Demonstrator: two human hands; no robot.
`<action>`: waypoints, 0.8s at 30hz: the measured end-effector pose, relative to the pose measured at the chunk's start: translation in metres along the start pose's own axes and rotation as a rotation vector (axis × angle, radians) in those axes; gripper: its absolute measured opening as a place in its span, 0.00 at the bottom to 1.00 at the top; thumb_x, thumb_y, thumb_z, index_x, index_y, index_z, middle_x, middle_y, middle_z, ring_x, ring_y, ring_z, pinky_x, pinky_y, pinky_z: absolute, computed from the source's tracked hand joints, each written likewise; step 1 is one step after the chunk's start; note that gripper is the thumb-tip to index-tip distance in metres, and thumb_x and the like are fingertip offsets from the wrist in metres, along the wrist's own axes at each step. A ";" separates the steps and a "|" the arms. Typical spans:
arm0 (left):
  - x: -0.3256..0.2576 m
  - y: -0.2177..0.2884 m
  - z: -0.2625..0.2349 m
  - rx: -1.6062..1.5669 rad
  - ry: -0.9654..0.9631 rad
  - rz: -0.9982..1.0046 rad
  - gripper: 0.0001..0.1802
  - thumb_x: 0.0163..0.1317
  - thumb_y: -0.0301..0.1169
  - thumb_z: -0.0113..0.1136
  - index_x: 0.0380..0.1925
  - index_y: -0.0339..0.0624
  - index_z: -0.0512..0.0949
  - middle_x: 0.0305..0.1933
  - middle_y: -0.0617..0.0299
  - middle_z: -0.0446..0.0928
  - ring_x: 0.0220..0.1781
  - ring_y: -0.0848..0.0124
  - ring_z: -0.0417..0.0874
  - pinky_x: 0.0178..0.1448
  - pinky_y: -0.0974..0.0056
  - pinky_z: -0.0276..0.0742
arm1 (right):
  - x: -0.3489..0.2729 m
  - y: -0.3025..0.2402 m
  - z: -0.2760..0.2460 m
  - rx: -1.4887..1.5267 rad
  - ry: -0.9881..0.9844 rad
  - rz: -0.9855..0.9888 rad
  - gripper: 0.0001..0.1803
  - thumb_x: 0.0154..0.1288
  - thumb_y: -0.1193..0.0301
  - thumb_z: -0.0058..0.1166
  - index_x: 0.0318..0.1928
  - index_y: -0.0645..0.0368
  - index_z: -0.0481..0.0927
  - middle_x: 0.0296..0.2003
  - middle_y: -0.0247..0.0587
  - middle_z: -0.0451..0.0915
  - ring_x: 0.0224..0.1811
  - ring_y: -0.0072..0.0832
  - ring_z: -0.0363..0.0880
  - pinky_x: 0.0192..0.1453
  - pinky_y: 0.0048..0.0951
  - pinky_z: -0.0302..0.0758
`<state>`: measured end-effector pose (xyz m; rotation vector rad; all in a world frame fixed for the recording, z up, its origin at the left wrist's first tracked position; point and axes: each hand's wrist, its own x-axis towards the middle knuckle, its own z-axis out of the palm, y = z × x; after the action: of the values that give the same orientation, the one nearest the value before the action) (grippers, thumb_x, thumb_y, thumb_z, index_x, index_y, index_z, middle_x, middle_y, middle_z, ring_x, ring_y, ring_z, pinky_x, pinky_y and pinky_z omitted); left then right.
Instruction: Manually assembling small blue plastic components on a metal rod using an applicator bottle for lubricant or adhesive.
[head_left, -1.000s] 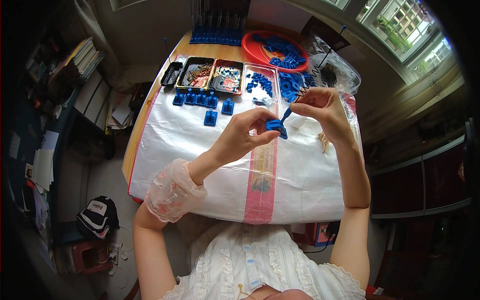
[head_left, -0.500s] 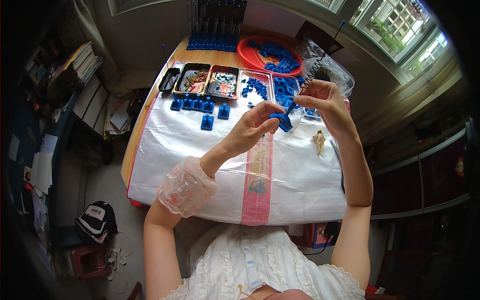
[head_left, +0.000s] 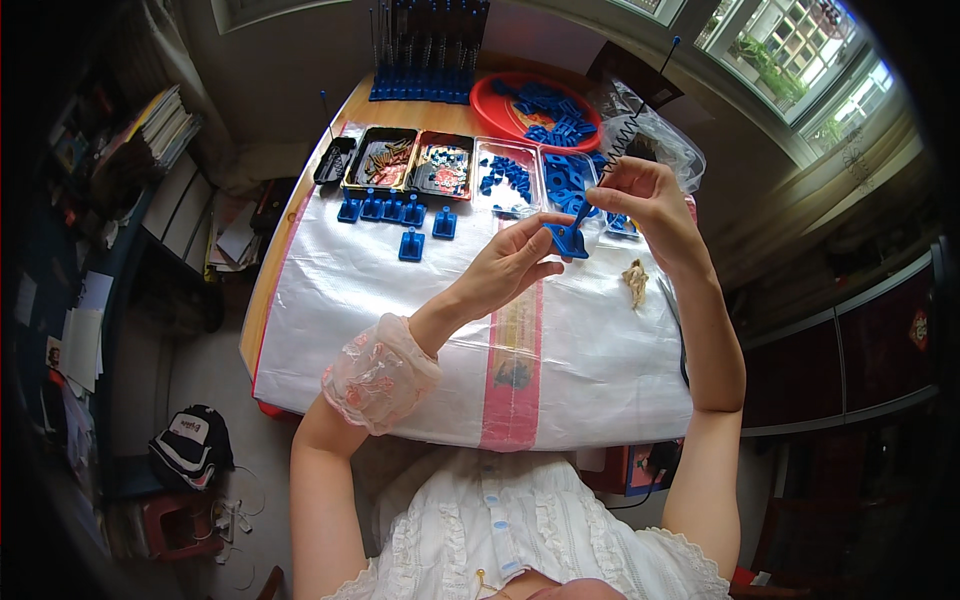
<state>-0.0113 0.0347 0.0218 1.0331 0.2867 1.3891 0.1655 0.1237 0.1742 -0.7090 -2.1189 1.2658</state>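
Blue plastic base piece, flat and squarish with a thin post rising from it, sits pinched between the thumb and fingers of my left hand just above the centre of the frame. My right hand is closed around the lower end of a coiled wire spring that runs up and to the right to a small blue ball tip, its bottom meeting the post. Under both hands lies a glossy white woven sheet with a pink stripe, spread over a wooden table. A small crumpled tan scrap lies just right of my hands. Across the upper middle stand shallow rectangular trays of small parts, with finished blue bases lined up in front of them. Further up are a round red bowl of blue pieces and a crinkled clear bag.
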 end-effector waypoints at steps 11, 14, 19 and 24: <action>-0.003 -0.003 0.006 -0.299 0.012 -0.071 0.27 0.83 0.47 0.45 0.69 0.39 0.68 0.55 0.55 0.76 0.54 0.73 0.78 0.58 0.67 0.79 | -0.001 0.000 0.006 0.025 0.006 0.008 0.08 0.62 0.69 0.73 0.35 0.60 0.88 0.32 0.33 0.86 0.38 0.19 0.83 0.50 0.25 0.77; -0.003 0.000 0.012 -0.392 0.003 -0.118 0.26 0.83 0.46 0.46 0.68 0.37 0.68 0.52 0.55 0.75 0.50 0.73 0.76 0.55 0.68 0.79 | -0.002 0.002 0.006 0.047 0.016 0.007 0.08 0.62 0.69 0.74 0.35 0.60 0.88 0.32 0.33 0.86 0.38 0.18 0.83 0.49 0.25 0.77; -0.005 -0.001 0.014 -0.513 -0.002 -0.172 0.26 0.82 0.46 0.49 0.67 0.38 0.69 0.50 0.58 0.73 0.49 0.74 0.74 0.51 0.71 0.78 | 0.000 0.003 0.007 0.046 0.006 0.002 0.07 0.62 0.70 0.74 0.34 0.59 0.88 0.31 0.33 0.86 0.38 0.18 0.83 0.49 0.24 0.77; -0.005 -0.001 0.015 -0.540 -0.014 -0.200 0.23 0.82 0.44 0.51 0.65 0.38 0.70 0.48 0.61 0.71 0.48 0.75 0.72 0.49 0.71 0.77 | -0.001 0.002 0.010 0.056 -0.001 -0.009 0.07 0.63 0.71 0.73 0.33 0.59 0.88 0.31 0.34 0.87 0.37 0.18 0.83 0.49 0.24 0.78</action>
<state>-0.0015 0.0242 0.0275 0.5496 -0.0027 1.1846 0.1596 0.1174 0.1680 -0.6740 -2.0762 1.3155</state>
